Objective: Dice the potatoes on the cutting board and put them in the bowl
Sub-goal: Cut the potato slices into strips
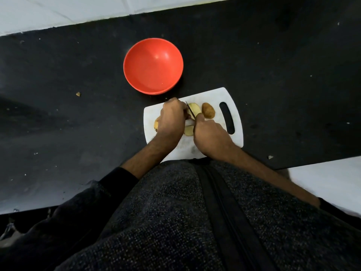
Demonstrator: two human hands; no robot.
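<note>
A white cutting board (218, 98) with a handle slot lies on the black counter. On it my left hand (172, 120) curls over a pale cut potato piece (196, 110) and holds it down. My right hand (210, 133) grips a knife (190, 111) whose dark blade lies across that piece. A whole brown potato (208, 110) sits just right of the blade. Another cut piece (188, 130) lies between my hands, and a bit of potato (156, 124) peeks out left of my left hand. The red bowl (153, 65) stands beyond the board, with nothing in it.
The black counter (283, 75) stretches wide on both sides, with a small scrap (78, 94) at the left and crumbs scattered about. A white tiled wall (58, 12) runs along the back. My dark knitted top fills the foreground.
</note>
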